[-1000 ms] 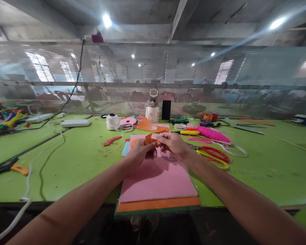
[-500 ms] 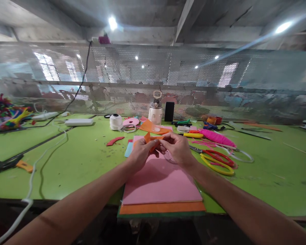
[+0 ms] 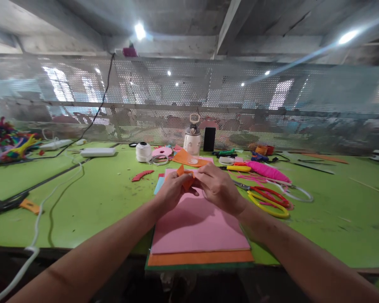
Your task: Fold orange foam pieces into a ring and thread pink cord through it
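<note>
Over a stack of coloured sheets, my left hand (image 3: 172, 190) pinches a small folded piece of orange paper (image 3: 185, 180), one corner of it sticking up. My right hand (image 3: 219, 188) closes on the same paper from the right, its fingertips bent against the edge; the knuckles hide part of the piece. Beneath both hands lies the top pink sheet (image 3: 198, 231), with an orange sheet (image 3: 202, 257) showing below it at the table's front edge. Beyond the hands rests a larger orange sheet (image 3: 188, 157) with a round hole in it.
Red-and-yellow scissors (image 3: 271, 200) and a magenta bundle (image 3: 268, 171) lie to the right. A bottle (image 3: 192, 141), a black phone (image 3: 209, 139) and a white thread spool (image 3: 143, 152) stand behind. Left are a red scrap (image 3: 142, 175), a white cable (image 3: 42, 206) and a cutter (image 3: 30, 205).
My right hand has turned, its back now rolled more upward and its fingers curled further over the orange paper. My left hand has shifted slightly left, still pinching the paper.
</note>
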Tool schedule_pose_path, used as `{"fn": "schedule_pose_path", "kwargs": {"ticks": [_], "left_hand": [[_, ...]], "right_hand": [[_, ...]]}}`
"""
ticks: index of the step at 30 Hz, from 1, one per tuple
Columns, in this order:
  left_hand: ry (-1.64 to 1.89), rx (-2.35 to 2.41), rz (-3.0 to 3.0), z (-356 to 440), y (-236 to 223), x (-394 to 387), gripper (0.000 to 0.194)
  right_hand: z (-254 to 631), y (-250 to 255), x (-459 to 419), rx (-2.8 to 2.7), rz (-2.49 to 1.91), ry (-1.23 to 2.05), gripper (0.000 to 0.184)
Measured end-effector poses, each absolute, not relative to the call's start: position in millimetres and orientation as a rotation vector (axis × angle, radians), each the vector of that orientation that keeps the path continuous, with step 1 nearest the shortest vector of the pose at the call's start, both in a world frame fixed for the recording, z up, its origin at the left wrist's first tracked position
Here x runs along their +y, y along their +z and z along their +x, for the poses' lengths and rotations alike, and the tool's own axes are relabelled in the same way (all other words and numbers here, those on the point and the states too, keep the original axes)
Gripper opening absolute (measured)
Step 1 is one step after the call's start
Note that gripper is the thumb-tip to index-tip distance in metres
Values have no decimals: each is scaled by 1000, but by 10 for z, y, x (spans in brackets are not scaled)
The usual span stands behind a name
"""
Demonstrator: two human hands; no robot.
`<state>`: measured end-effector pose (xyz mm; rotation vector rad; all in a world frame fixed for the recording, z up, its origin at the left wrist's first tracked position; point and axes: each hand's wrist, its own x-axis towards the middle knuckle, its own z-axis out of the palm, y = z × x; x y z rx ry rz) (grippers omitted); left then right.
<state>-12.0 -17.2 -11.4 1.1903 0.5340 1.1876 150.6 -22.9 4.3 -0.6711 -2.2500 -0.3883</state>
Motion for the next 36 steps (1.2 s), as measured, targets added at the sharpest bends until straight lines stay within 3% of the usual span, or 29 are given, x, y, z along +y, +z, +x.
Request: {"fn": "schedule_pose_path", "kwargs": {"ticks": [11,16,23,29,33,36], "left_hand": [[1110,486,1176,-232,-109,-80,19],[1110,456,1181,-264,-130,-25,14],[1052,481,1187,-265,-114,-17,19],[1023,477,1204,-242,-74,-65,16],[951,467,1266,-207,-78,-110,20],[894,496,1280,-196,-72,-143,22]], "right_hand": [[1505,163,-326,-2455,-764,-442,23],[1444,115,-352,-2449,-852,-409,24],[1499,40,-178,-2233,-755,100,31],[1570,106,-101,-1822,-919,789,16],[1543,113,-129,-1924,-921,836,40],[1513,89,-141,-1979,-879,839,42]]}}
